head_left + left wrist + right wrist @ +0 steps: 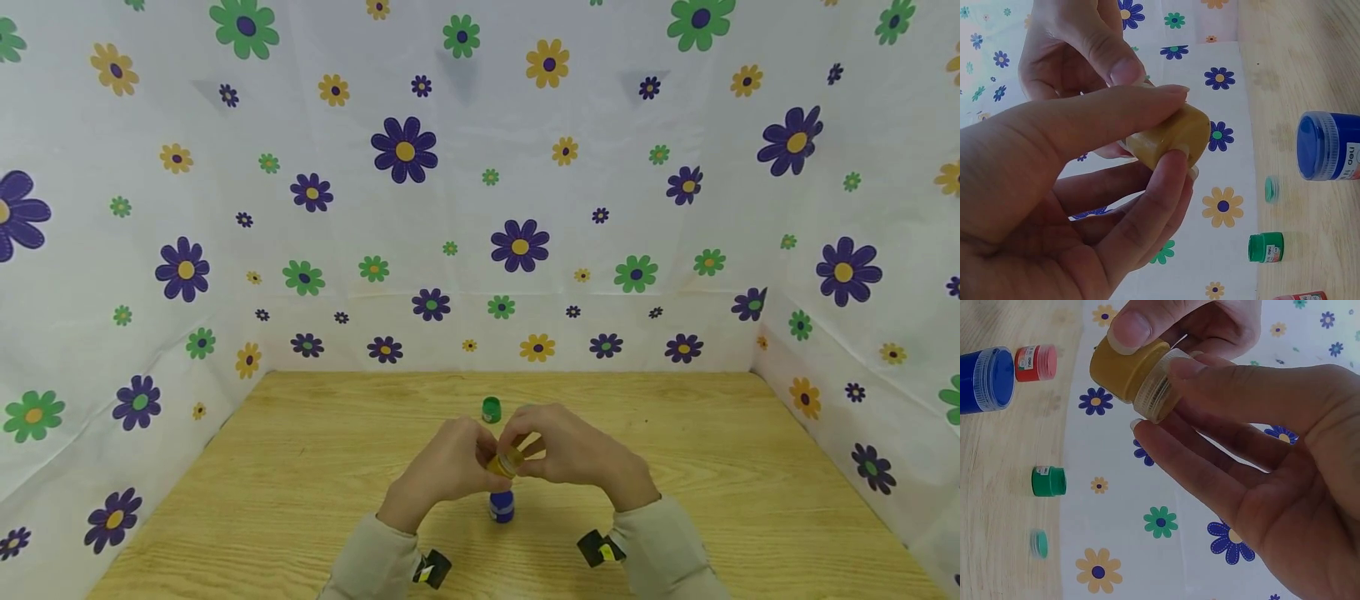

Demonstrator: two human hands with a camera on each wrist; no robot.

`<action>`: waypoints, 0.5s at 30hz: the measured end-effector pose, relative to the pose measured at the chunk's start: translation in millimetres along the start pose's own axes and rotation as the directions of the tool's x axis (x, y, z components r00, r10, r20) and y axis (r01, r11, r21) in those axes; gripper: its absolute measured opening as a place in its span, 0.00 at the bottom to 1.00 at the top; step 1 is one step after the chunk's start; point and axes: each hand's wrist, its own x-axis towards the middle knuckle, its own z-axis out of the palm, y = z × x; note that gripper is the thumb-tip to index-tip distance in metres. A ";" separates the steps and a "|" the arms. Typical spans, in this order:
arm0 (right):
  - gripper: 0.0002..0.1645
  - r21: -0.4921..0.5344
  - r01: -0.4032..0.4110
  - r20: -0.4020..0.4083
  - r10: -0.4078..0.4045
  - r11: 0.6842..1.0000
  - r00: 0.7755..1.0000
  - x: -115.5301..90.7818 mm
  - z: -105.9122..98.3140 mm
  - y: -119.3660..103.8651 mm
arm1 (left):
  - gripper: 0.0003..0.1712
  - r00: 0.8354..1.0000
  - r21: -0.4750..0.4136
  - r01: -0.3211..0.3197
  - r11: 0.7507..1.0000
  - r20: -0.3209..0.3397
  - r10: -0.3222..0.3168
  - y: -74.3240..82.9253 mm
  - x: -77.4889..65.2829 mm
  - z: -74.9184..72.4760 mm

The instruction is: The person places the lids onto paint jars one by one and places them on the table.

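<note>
Over the middle of the table, my left hand (450,461) grips a small yellow paint jar (1121,370) by its body, thumb on one side and fingers on the other. My right hand (573,450) has its thumb and fingers around the jar's clear ridged lid (1155,389). The lid sits on the mouth of the jar, which is tilted. Just below the hands in the head view stands a blue paint jar (502,507) with its lid on. Farther back is a small green paint jar (491,409) with no lid on it.
A loose green lid (1039,544) lies on the wooden table (315,467) near the green jar. A red paint jar (1036,362) stands beyond the blue one in the right wrist view. Flower-printed cloth (465,208) walls the table at the back and sides.
</note>
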 end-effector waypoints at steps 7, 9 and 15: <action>0.09 -0.030 -0.033 -0.007 0.032 0.999 0.999 0.2 0.8 0.7 | 0.09 1.000 0.012 -0.001 1.000 -0.004 0.001 0.0 0.2 1.1; 0.08 -0.041 -0.050 -0.009 0.050 0.998 0.999 0.3 1.2 1.0 | 0.08 1.000 0.015 0.002 1.000 -0.004 -0.002 0.0 0.2 1.1; 0.07 -0.063 -0.072 -0.014 0.071 0.995 0.997 1.0 1.6 1.2 | 0.09 1.000 0.012 -0.008 1.000 -0.006 0.008 0.4 0.1 1.0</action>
